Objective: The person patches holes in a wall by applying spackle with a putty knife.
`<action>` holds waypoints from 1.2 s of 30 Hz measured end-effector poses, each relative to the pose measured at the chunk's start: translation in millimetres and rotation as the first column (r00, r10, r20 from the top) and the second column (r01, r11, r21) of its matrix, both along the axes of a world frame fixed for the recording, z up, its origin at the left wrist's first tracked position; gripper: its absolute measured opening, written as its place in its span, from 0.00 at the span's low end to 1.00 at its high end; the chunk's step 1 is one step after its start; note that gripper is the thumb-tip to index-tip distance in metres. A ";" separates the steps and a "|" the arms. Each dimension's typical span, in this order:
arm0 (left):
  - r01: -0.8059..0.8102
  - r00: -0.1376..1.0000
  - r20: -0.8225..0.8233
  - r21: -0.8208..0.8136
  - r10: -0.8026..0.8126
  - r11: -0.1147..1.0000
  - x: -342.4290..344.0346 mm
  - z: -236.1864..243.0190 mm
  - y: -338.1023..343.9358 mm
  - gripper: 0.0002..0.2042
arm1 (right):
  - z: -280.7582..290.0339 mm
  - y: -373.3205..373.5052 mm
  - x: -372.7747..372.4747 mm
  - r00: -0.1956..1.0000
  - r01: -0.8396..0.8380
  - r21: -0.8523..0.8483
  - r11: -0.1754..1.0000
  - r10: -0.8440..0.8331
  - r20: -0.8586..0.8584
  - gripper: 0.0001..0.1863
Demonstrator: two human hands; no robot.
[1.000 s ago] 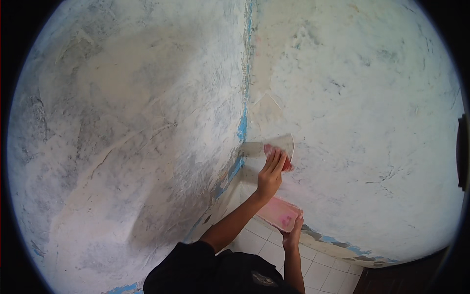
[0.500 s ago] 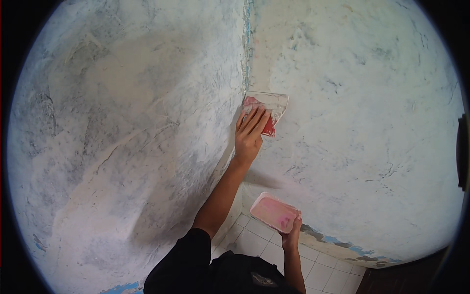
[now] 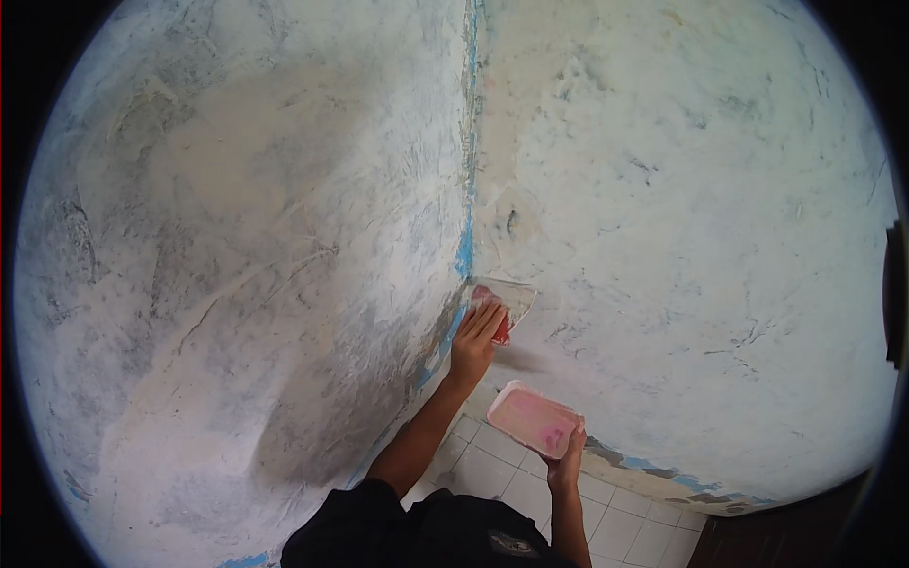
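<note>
My left hand (image 3: 472, 354) presses a putty scraper (image 3: 519, 299) against the right-hand wall, right at the inside corner. Red shows on its grip under my fingers, and a pale, smeared blade spreads out above and to the right. Lower down, my right hand (image 3: 565, 464) grips the near right end of a shallow pink tray (image 3: 511, 401). Whitish smears coat the tray, with a brighter pink patch near my thumb. The fingers beneath the tray are mostly hidden.
Patchy white filler covers the left wall (image 3: 218, 189) and the right wall (image 3: 682, 208). Blue paint (image 3: 465, 251) shows along their corner. White floor tiles (image 3: 488, 471) lie below, and a dark brown surface (image 3: 767, 540) stands at the lower right.
My left hand has slid the scraper down along the corner, and more blue shows above and beside it. The tray in my right hand has dropped very slightly.
</note>
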State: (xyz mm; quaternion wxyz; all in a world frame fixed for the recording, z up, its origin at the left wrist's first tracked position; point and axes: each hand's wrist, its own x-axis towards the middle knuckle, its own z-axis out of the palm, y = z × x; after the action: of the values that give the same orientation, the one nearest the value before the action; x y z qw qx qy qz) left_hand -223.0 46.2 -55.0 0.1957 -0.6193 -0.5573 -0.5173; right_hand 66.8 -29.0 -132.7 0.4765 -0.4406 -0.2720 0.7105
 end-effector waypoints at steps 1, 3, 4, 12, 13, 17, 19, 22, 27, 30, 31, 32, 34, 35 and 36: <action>0.048 0.998 0.030 0.010 -0.048 0.999 2.2 6.2 -6.8 0.29 | -5.6 0.5 2.1 1.000 0.007 0.006 1.000 -0.007 -0.004 0.38; 0.095 0.994 0.061 0.021 -0.096 0.995 7.9 29.9 -13.8 0.29 | -7.5 2.3 2.8 1.000 0.014 0.010 1.000 -0.014 -0.007 0.38; 0.071 0.995 0.066 0.120 -0.079 0.990 6.7 54.6 -14.0 0.29 | -4.2 1.2 0.3 1.000 0.000 0.013 1.000 0.000 -0.007 0.38; -0.078 0.996 -0.024 0.272 0.088 0.959 4.1 122.2 64.7 0.29 | -8.8 -6.0 -12.5 0.998 -0.055 0.005 0.998 0.056 -0.026 0.38; -0.072 0.997 -0.018 0.270 0.080 0.960 10.0 99.7 67.5 0.29 | -13.5 -6.0 -8.5 0.999 -0.038 -0.002 0.999 0.038 -0.012 0.38; 0.037 0.999 0.030 0.037 -0.038 0.999 31.7 24.5 20.7 0.31 | -5.0 -2.7 -8.7 0.999 -0.030 -0.014 0.999 0.030 0.014 0.39; 0.074 0.994 0.085 0.024 -0.075 0.997 28.7 20.8 -1.0 0.32 | -5.4 -2.7 -9.2 0.999 -0.038 -0.014 0.999 0.039 0.017 0.39; 0.089 0.987 0.129 0.097 -0.101 0.991 22.4 62.4 -15.5 0.33 | -6.7 -1.5 -6.6 0.999 -0.048 -0.014 0.999 0.049 0.016 0.39; 0.009 1.000 -0.001 0.364 -0.009 0.931 2.6 176.4 -2.2 0.33 | -4.3 -9.9 -13.7 0.997 -0.067 -0.032 0.997 0.068 0.025 0.39; 0.000 0.996 -0.080 0.361 0.031 0.932 -6.7 196.4 28.8 0.32 | -7.1 -17.2 -17.0 0.998 -0.069 -0.021 0.997 0.069 -0.007 0.39; 0.004 0.997 -0.078 0.362 0.026 0.932 -6.3 190.2 34.4 0.32 | -9.6 -19.3 -16.3 0.998 -0.062 -0.029 0.998 0.062 -0.003 0.39; -0.020 0.994 -0.092 0.334 0.054 0.942 -8.6 180.9 40.4 0.31 | -11.8 -19.7 -15.6 0.998 -0.061 -0.033 0.998 0.061 -0.002 0.38; -0.038 0.992 -0.107 0.308 0.074 0.951 -7.8 158.9 50.0 0.31 | -22.1 -19.5 -8.7 0.997 -0.075 -0.016 0.997 0.074 -0.017 0.39; -0.042 0.994 -0.082 0.276 0.068 0.960 -4.5 143.1 47.8 0.30 | -25.0 -20.1 -6.9 0.995 -0.090 -0.002 0.996 0.090 -0.033 0.39; -0.046 0.996 -0.057 0.243 0.062 0.969 -0.8 127.0 44.6 0.30 | -27.7 -19.1 -4.9 0.996 -0.083 -0.001 0.997 0.083 -0.035 0.39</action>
State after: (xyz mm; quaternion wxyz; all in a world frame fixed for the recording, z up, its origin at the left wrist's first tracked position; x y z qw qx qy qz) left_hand -223.8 90.8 72.0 0.3013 -0.5919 -0.5004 -0.5554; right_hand 62.0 -48.1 -160.4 0.4509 -0.4170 -0.2806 0.7376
